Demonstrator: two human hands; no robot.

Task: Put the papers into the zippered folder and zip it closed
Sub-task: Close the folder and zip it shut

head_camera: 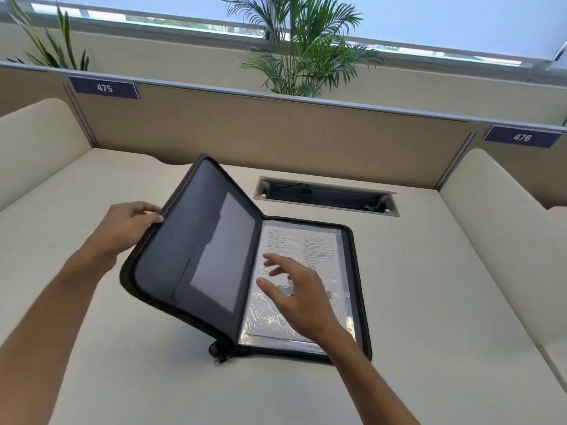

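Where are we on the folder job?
Done: the papers lie in the folder under a clear sleeve. In hand: the left hand grips the raised cover's edge; the right hand is open above the papers. Left: shutting the cover and zipping; the zipper pull sits at the near corner.

Your right hand [302, 297] is blurred and covers the middle of the papers [299, 240], whose print is too small to read. The raised cover of the zippered folder [196, 240] hides your left hand's [129, 222] thumb and the desk [429, 302] behind. Both forearms are cut off at the near edge.
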